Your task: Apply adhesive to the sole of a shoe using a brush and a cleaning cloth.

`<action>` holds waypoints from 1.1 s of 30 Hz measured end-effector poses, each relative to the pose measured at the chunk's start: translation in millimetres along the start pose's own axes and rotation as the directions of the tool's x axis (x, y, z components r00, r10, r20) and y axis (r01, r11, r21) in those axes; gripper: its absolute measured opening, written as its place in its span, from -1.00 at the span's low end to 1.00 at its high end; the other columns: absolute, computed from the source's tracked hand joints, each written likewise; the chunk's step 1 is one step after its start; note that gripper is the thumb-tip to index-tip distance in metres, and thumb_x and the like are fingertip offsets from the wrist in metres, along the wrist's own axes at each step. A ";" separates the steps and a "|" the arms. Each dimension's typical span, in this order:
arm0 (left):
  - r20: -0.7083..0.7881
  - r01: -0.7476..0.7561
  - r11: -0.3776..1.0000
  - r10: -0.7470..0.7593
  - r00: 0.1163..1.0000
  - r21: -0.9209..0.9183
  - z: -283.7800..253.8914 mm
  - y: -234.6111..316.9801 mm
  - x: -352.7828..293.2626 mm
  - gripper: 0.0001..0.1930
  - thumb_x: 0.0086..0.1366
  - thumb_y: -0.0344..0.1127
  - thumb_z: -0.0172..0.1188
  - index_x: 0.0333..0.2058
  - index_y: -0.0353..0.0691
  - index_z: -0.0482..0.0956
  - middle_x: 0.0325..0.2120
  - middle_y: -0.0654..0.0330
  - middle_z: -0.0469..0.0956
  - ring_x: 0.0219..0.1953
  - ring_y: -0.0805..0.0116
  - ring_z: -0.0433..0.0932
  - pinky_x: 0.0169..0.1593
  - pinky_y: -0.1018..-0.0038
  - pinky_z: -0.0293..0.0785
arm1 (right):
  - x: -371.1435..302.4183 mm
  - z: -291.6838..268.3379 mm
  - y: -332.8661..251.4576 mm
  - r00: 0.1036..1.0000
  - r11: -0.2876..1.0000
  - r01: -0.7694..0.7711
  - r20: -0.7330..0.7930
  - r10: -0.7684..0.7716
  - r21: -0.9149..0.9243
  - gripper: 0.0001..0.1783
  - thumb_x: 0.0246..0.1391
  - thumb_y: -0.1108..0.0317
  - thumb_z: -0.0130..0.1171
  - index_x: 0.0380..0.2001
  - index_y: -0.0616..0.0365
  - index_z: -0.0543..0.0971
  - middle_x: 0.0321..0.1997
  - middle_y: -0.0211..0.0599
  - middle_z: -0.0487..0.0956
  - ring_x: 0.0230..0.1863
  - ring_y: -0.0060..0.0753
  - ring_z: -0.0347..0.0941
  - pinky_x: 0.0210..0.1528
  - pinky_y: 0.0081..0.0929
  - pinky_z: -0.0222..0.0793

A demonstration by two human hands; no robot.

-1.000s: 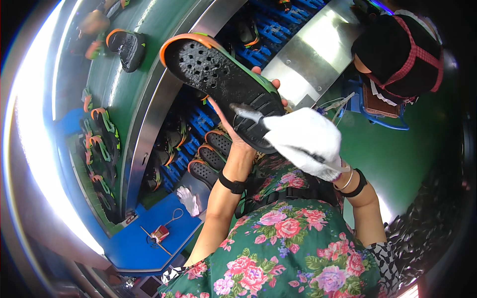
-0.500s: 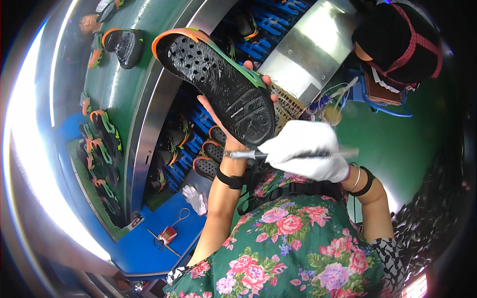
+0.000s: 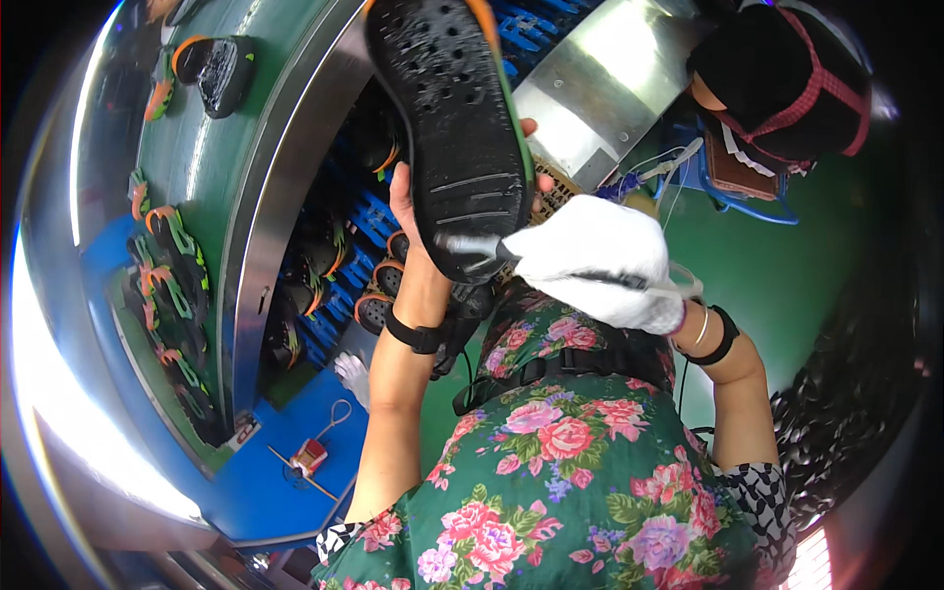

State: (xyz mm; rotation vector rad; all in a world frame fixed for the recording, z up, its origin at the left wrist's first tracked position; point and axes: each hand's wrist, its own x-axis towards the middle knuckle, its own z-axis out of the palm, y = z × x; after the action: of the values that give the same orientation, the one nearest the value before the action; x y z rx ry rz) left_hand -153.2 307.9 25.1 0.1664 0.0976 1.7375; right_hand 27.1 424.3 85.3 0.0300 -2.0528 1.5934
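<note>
My left hand (image 3: 409,208) is closed round a black shoe (image 3: 457,147) from behind, thumb at one edge and fingertips at the other. Its underside faces me, upright, with round holes toward the top, ridges lower down and a wet shine. Orange and green trim runs along its edge; the top is cut off by the picture. A white glove covers my right hand (image 3: 595,261), which is shut on a brush (image 3: 470,245) with a dark handle. The brush's tip, smeared by motion, lies over the heel end of the shoe.
On the left, a green conveyor belt (image 3: 202,177) with a metal edge carries several shoes (image 3: 214,74). Blue racks (image 3: 379,221) of shoes stand beyond. A blue tabletop (image 3: 236,492) holds a small red box (image 3: 310,457), near a white glove (image 3: 351,376). Another person (image 3: 787,88) is at upper right.
My left hand has turned the shoe more upright and shifted it to the right and up. The brush has come from below the heel onto the heel's surface. The view has shifted slightly.
</note>
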 end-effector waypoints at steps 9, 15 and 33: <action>-0.184 0.109 0.982 -0.079 0.980 0.155 4.4 20.8 -6.8 0.04 0.19 0.36 0.21 0.44 -0.27 0.15 0.34 -0.26 0.22 -0.01 -0.29 0.49 0.04 -0.02 0.54 | 13.2 -17.4 -6.3 0.952 0.985 0.113 0.271 -0.145 0.131 -0.68 0.00 0.39 0.45 -0.11 -0.05 0.76 -0.15 -0.35 0.75 -0.19 -0.29 0.66 -0.21 -0.38 0.58; -0.479 0.105 0.994 -0.080 0.874 0.026 -0.5 25.8 8.8 -0.46 0.31 -0.17 0.15 0.13 -0.49 0.54 0.00 -0.18 0.65 -0.03 -0.02 0.70 0.17 0.14 0.60 | 7.4 -36.5 18.5 0.867 0.936 0.335 0.423 -0.262 -0.107 -0.66 0.15 0.39 0.29 0.01 0.21 0.66 -0.02 -0.12 0.70 -0.16 -0.19 0.66 -0.20 -0.31 0.61; -0.251 0.083 0.972 -0.139 0.958 -0.218 -0.1 1.0 36.9 -0.12 0.37 0.20 0.05 0.44 -0.36 0.14 0.34 -0.38 0.25 0.33 -0.29 0.36 0.38 -0.12 0.31 | 21.7 -71.2 11.5 0.959 0.887 -0.283 0.137 0.250 0.364 -0.88 -0.09 0.60 0.45 -0.41 0.20 0.75 -0.24 -0.15 0.76 -0.20 -0.30 0.70 -0.10 -0.37 0.60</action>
State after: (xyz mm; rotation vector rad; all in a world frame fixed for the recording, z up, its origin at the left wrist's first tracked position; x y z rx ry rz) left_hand -160.3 344.1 27.2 -0.2219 0.1199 1.6370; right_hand 32.7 498.7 95.5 -0.0468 -1.8366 2.1817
